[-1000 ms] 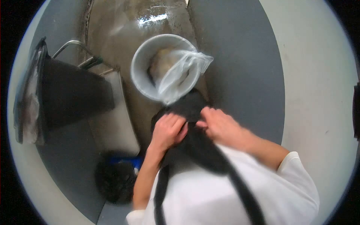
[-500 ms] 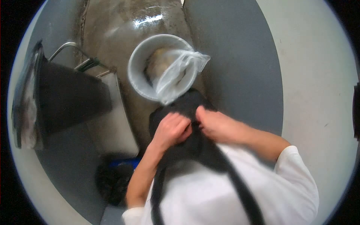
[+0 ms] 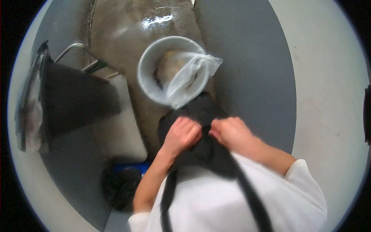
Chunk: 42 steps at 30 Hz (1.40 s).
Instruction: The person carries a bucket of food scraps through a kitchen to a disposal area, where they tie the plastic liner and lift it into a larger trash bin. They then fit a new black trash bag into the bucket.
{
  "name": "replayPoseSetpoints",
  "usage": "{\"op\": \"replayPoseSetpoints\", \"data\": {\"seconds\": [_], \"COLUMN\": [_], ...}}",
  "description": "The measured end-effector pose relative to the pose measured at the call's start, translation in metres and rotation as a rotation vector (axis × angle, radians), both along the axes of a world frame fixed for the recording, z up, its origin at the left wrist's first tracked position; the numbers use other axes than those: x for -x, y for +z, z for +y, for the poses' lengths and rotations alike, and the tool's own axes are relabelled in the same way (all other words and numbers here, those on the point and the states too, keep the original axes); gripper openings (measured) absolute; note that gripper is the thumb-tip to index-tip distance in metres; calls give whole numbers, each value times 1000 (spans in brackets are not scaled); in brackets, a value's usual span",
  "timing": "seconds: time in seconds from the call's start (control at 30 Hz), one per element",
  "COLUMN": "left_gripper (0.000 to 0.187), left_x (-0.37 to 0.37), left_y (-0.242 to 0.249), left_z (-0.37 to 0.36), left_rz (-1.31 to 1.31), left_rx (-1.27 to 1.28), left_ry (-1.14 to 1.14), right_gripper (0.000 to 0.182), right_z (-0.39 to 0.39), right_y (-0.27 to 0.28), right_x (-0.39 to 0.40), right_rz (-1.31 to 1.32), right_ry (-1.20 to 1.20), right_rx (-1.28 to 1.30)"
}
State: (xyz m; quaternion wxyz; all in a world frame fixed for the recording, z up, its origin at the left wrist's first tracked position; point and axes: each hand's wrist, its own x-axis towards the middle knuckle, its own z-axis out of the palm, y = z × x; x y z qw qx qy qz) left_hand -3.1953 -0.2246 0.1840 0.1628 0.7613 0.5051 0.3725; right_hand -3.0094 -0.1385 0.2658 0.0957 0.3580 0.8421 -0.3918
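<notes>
My left hand (image 3: 182, 134) is closed in front of my waist, over the black apron (image 3: 205, 154) that I wear on top of a white shirt. Close beside it, my right hand (image 3: 235, 134) is closed too, thumb and fingers pinched together and turned inward. A narrow dark line runs across the apron between the two hands; I cannot tell what the fingers grip. Just past the apron stands a round, pale bucket (image 3: 148, 87) on the floor. A crumpled clear plastic bag (image 3: 187, 77) drapes over its near right rim, with something yellowish-brown inside the bucket.
To the left, a large dark bin (image 3: 79, 96) with a bag over its rim stands by a pale platform (image 3: 129, 131) with a metal handle (image 3: 77, 45). A blurred black and blue item (image 3: 121, 183) lies lower left. Grey walls flank the wet brown floor (image 3: 119, 23).
My right hand has swung slightly down and right, and its raised thumb is now tucked in. The left hand stays at the apron. The whole view has shifted a little.
</notes>
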Motion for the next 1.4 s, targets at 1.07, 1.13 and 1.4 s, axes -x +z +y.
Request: {"op": "replayPoseSetpoints", "data": {"seconds": [1.07,1.13,1.4], "left_gripper": [25,28,24], "left_x": [18,29,77], "left_y": [43,61,49], "left_z": [-40,-46,-92], "left_rz": [-214,-268,-476], "left_rx": [457,544,455], "left_ry": [-137,-92,662], "right_gripper": [31,35,23], "right_z": [-21,-7,8], "right_y": [-10,-2,3], "right_x": [-14,-21,-36], "right_rz": [-143,-130,58], "right_ry": [-161,-115,-115], "right_rx": [-93,260,254]}}
